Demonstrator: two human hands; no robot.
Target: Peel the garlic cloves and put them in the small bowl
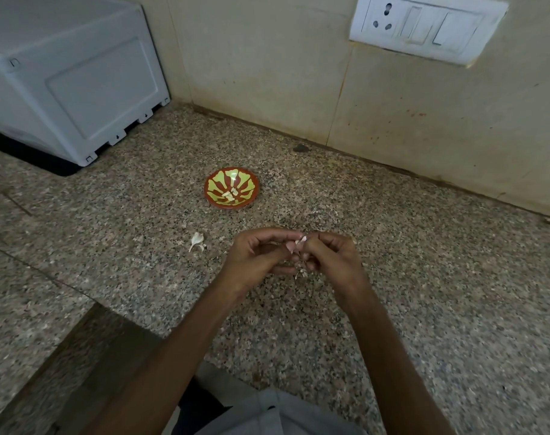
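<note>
Garlic clove (300, 240), axis unclear, between fingers (276, 233)

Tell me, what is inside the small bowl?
A few pale peeled garlic cloves lie inside the small bowl, toward its near side. Nothing covers them, but they are too small to count surely.

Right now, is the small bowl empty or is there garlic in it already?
Not empty. The small bowl sits upright on the counter with a few pale peeled cloves lying at its bottom.
</note>
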